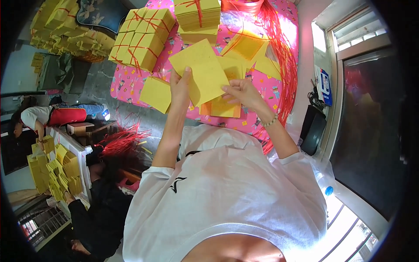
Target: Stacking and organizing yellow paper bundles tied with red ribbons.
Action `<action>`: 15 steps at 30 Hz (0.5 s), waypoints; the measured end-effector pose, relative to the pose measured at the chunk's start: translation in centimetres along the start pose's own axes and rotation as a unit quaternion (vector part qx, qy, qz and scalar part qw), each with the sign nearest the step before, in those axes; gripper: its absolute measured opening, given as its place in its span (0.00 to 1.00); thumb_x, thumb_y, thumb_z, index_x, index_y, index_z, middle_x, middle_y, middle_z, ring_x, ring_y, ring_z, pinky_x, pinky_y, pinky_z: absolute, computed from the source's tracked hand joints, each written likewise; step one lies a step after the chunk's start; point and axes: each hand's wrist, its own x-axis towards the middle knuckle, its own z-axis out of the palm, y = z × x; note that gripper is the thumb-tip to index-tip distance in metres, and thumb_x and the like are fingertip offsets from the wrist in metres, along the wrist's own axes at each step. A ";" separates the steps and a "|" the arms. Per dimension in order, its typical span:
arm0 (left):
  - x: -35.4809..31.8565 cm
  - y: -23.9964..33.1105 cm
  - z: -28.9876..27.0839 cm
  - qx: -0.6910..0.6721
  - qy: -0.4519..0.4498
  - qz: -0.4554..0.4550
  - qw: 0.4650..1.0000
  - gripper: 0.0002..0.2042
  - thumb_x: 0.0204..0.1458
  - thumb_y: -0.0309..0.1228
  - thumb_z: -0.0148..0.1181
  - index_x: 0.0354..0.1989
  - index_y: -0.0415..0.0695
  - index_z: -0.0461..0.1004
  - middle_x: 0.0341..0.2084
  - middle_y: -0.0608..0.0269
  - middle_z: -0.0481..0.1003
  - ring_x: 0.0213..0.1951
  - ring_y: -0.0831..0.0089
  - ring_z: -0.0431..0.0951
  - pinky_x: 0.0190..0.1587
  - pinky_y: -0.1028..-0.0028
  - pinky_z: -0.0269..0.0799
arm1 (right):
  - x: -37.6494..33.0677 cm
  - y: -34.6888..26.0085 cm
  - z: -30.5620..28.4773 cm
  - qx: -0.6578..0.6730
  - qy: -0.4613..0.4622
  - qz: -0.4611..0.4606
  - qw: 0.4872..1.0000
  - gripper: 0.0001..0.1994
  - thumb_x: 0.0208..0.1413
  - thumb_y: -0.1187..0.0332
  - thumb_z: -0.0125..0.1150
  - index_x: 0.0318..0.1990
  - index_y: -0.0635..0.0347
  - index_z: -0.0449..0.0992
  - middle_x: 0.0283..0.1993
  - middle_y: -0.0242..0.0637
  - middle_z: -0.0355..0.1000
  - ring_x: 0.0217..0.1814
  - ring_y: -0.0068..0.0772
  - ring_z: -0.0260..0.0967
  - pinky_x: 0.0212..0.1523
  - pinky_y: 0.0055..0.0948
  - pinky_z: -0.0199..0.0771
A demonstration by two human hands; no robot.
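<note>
Holding a yellow sheet (203, 70) over the near half of the pink-covered table (124, 87), I have both hands on it. My left hand (179, 87) is closed on its left edge, thumb on top, which seems to carry its weight; my right hand (244, 93) pinches the right corner, probably to keep it flat and steady. Whether it is one sheet or a thin few, I can't tell from here. Below it, at the near edge, lies an orange-patched pile (224, 110), handy for my right hand; toward the near left corner a loose yellow pile (156, 94) sits at a slant. Red strands (286, 65) run along the right edge, I'd guess to leave the middle for paper. By the far left corner, bundles tied in red (146, 35) stand pressed together, likely propping one another; a tied stack (198, 13) stands at the far edge. Well beyond the left edge, a co-worker in white and red (65, 115) and another in black (102, 196) handle yellow paper (65, 172) on a white table (84, 158).
</note>
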 end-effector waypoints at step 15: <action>-5.8 -1.3 -2.0 0.061 -0.088 -0.029 0.994 0.19 0.58 0.25 0.47 0.57 0.39 0.58 0.49 0.60 0.68 0.51 0.74 0.68 0.53 0.73 0.63 | 4.1 -0.4 0.6 0.064 0.014 -0.093 0.994 0.13 0.58 0.60 0.56 0.41 0.62 0.75 0.32 0.28 0.75 0.29 0.14 0.70 0.28 0.15 0.71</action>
